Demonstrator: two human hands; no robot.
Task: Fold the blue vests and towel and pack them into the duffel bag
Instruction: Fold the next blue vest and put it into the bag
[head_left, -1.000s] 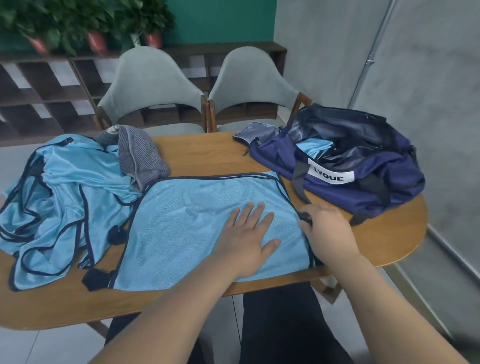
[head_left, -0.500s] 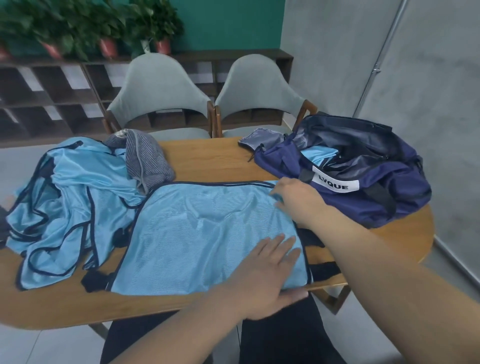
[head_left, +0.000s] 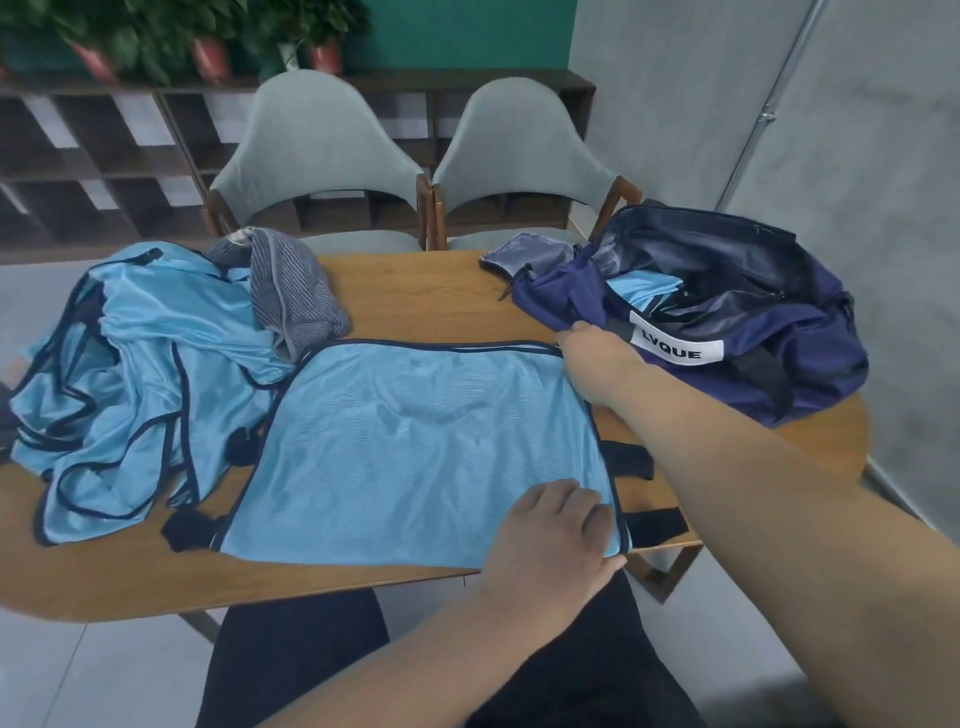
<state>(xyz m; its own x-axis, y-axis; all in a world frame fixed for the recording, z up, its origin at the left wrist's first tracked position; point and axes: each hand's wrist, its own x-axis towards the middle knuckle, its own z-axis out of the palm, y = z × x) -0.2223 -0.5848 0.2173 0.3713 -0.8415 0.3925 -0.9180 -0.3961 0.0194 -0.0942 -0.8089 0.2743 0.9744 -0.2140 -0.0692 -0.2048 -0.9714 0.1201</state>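
A light blue mesh vest (head_left: 415, 447) with dark trim lies flat on the wooden table (head_left: 426, 296) in front of me. My left hand (head_left: 553, 540) grips its near right corner at the table's front edge, fingers curled over the fabric. My right hand (head_left: 592, 358) holds the vest's far right corner, beside the duffel bag. The navy duffel bag (head_left: 727, 322) stands open at the right with a folded blue vest (head_left: 644, 288) inside. A heap of blue vests (head_left: 135, 374) lies at the left, and a grey striped towel (head_left: 291, 291) rests against it.
Two grey chairs (head_left: 322, 156) stand behind the table. Dark shelving with potted plants (head_left: 93, 156) runs along the back wall. Black straps (head_left: 628, 460) of the flat vest stick out to its right. A grey wall (head_left: 857, 130) is close on the right.
My left hand slid from the middle of the flat vest down to its near right corner. My right hand moved from the near right edge up to the far right corner.
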